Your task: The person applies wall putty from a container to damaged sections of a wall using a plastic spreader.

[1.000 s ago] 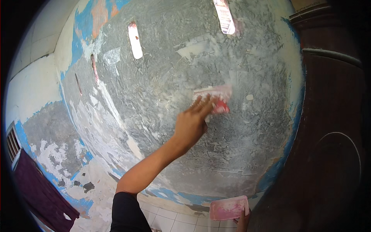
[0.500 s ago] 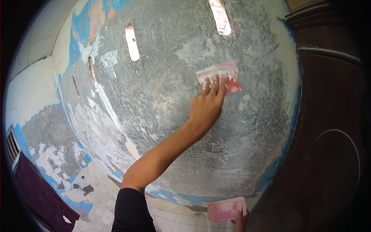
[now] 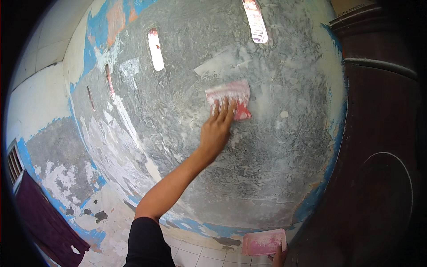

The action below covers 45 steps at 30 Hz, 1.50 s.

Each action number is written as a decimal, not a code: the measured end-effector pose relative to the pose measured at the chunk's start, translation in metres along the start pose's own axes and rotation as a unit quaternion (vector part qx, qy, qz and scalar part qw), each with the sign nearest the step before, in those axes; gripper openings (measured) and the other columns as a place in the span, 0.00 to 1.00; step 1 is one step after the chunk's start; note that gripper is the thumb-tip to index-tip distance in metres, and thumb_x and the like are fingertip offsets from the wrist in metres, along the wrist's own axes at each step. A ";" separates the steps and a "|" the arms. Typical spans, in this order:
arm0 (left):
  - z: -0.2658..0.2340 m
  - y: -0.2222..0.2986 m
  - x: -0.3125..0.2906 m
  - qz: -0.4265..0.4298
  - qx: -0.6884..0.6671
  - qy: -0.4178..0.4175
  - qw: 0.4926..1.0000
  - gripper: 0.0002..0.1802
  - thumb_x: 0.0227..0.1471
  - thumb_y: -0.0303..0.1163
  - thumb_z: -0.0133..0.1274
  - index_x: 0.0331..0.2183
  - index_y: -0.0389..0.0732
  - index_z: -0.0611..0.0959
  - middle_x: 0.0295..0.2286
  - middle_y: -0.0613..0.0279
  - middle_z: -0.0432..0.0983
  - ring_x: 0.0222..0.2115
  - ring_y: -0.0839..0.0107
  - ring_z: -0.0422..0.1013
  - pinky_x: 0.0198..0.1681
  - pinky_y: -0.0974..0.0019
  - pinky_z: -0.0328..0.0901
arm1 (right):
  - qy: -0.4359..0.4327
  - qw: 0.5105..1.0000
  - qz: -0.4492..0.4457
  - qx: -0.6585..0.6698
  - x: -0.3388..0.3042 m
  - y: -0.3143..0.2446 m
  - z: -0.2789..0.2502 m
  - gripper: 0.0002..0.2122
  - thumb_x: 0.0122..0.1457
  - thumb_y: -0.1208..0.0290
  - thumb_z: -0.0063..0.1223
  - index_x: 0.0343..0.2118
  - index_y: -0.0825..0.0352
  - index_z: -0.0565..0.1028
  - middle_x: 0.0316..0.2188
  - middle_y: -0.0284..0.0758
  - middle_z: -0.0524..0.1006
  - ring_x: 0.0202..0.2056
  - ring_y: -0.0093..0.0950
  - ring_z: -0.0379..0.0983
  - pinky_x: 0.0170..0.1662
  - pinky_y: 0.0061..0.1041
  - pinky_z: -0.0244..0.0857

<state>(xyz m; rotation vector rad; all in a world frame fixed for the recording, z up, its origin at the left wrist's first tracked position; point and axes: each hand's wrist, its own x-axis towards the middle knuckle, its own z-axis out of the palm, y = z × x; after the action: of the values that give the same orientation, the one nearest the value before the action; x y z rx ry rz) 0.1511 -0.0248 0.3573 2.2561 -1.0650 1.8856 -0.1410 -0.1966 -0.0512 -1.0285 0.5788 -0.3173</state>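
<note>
Pressed against the grey wall [image 3: 267,169] is a red plastic putty spreader [image 3: 242,111], its broad edge coated with whitish putty. My left hand [image 3: 216,129] grips it, fingers laid over its face and smeared white; the thumb is hidden. Pale, thin putty [image 3: 224,62] covers the wall just above the spreader. Down at the lower right, my right hand [image 3: 279,257] holds a pink rectangular tray [image 3: 253,251] by its right end, with the thumb over the rim. Putty residue marks the inside of the tray. Most of the right hand is cut off by the lower edge.
Narrow slots [image 3: 155,50] pierce the wall, letting bright light through. Blue and cream paint borders the grey area. A dark brown door [image 3: 378,115] stands at the right. At the left hangs a purple cloth [image 3: 44,218]; white floor tiles [image 3: 209,253] lie below.
My left hand has slid the spreader left and slightly down across the wall, leaving a smoother pale streak. The right hand still holds the tray, which appears marginally lower and further right.
</note>
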 end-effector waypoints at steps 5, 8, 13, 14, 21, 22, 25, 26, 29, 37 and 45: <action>-0.052 0.021 0.007 -0.053 -0.120 0.012 0.991 0.38 0.40 0.11 0.47 0.53 0.52 0.80 0.47 0.51 0.79 0.44 0.56 0.79 0.39 0.58 0.76 | 0.001 1.000 -0.003 0.015 0.012 0.015 -0.009 0.37 0.65 0.52 0.54 0.69 0.62 0.50 0.64 0.39 0.60 0.59 0.38 0.64 0.52 0.39 0.69; -0.074 -0.019 0.050 -0.142 -0.075 0.115 0.980 0.33 0.42 0.14 0.47 0.51 0.47 0.80 0.39 0.44 0.81 0.30 0.49 0.79 0.32 0.54 0.73 | -0.029 1.000 -0.009 -0.005 0.014 0.018 -0.010 0.37 0.65 0.52 0.54 0.69 0.61 0.49 0.65 0.38 0.59 0.59 0.38 0.64 0.51 0.38 0.68; -0.064 -0.040 0.098 -0.168 0.015 0.097 0.981 0.34 0.40 0.16 0.51 0.53 0.44 0.77 0.42 0.42 0.79 0.29 0.48 0.79 0.31 0.52 0.73 | -0.059 0.997 -0.031 -0.030 0.004 0.014 0.000 0.37 0.65 0.51 0.52 0.69 0.59 0.47 0.65 0.37 0.59 0.57 0.38 0.66 0.51 0.38 0.68; -0.057 -0.024 0.097 -0.168 0.004 0.067 0.984 0.36 0.40 0.17 0.51 0.55 0.43 0.76 0.47 0.43 0.77 0.31 0.49 0.79 0.32 0.53 0.74 | -0.048 0.998 -0.016 -0.044 0.004 0.014 0.003 0.37 0.66 0.51 0.52 0.69 0.59 0.47 0.64 0.38 0.60 0.57 0.38 0.66 0.51 0.38 0.68; -0.017 0.057 0.008 0.050 -0.031 0.000 0.998 0.42 0.36 0.15 0.51 0.59 0.42 0.72 0.55 0.43 0.71 0.49 0.51 0.75 0.36 0.58 0.77 | -0.068 0.997 -0.020 -0.015 0.000 0.019 -0.001 0.37 0.65 0.51 0.54 0.69 0.59 0.48 0.62 0.39 0.62 0.56 0.38 0.67 0.51 0.40 0.69; -0.024 0.057 0.005 0.050 -0.030 0.000 0.998 0.42 0.36 0.15 0.51 0.59 0.42 0.72 0.55 0.43 0.71 0.49 0.51 0.75 0.36 0.58 0.77 | -0.069 0.997 -0.020 -0.015 0.001 0.020 -0.005 0.37 0.65 0.51 0.54 0.69 0.59 0.48 0.62 0.39 0.62 0.56 0.38 0.67 0.51 0.40 0.69; -0.050 0.038 0.011 -0.016 -0.085 0.006 0.996 0.42 0.37 0.13 0.50 0.59 0.44 0.73 0.55 0.48 0.72 0.51 0.53 0.74 0.36 0.57 0.77 | -0.056 0.997 -0.033 -0.030 0.011 0.028 -0.014 0.36 0.64 0.52 0.55 0.69 0.61 0.51 0.61 0.39 0.64 0.55 0.37 0.69 0.49 0.39 0.70; -0.051 0.027 0.020 -0.044 -0.076 0.051 0.995 0.43 0.36 0.12 0.49 0.59 0.46 0.73 0.55 0.47 0.71 0.53 0.53 0.73 0.37 0.56 0.77 | -0.048 0.998 -0.039 -0.018 0.011 0.030 -0.016 0.35 0.64 0.52 0.55 0.68 0.62 0.53 0.60 0.38 0.65 0.54 0.36 0.69 0.49 0.38 0.70; -0.036 0.007 0.042 -0.047 0.005 0.085 0.995 0.42 0.40 0.12 0.51 0.60 0.42 0.70 0.56 0.42 0.70 0.55 0.49 0.70 0.44 0.56 0.75 | -0.036 0.999 -0.041 0.003 0.017 0.037 -0.016 0.34 0.64 0.51 0.55 0.66 0.64 0.57 0.59 0.38 0.66 0.53 0.35 0.70 0.48 0.37 0.70; -0.005 0.072 -0.029 0.038 -0.047 -0.053 0.997 0.44 0.44 0.14 0.50 0.64 0.42 0.63 0.59 0.45 0.65 0.57 0.45 0.66 0.46 0.56 0.75 | 0.036 0.998 0.019 -0.058 0.017 0.033 -0.004 0.29 0.67 0.56 0.49 0.65 0.60 0.52 0.58 0.39 0.64 0.52 0.35 0.69 0.44 0.39 0.73; -0.056 0.010 0.065 -0.169 -0.008 0.053 0.984 0.40 0.40 0.15 0.50 0.59 0.42 0.71 0.56 0.44 0.69 0.38 0.48 0.79 0.31 0.55 0.75 | -0.007 1.000 -0.029 -0.007 -0.002 0.032 -0.017 0.36 0.64 0.50 0.55 0.67 0.64 0.54 0.61 0.39 0.62 0.56 0.37 0.68 0.50 0.40 0.70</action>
<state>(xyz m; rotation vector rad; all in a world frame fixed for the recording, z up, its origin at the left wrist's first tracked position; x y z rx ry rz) 0.1004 -0.0398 0.4256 2.1331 -0.6315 1.8201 -0.1529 -0.1921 -0.0853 -1.0615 0.5402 -0.3568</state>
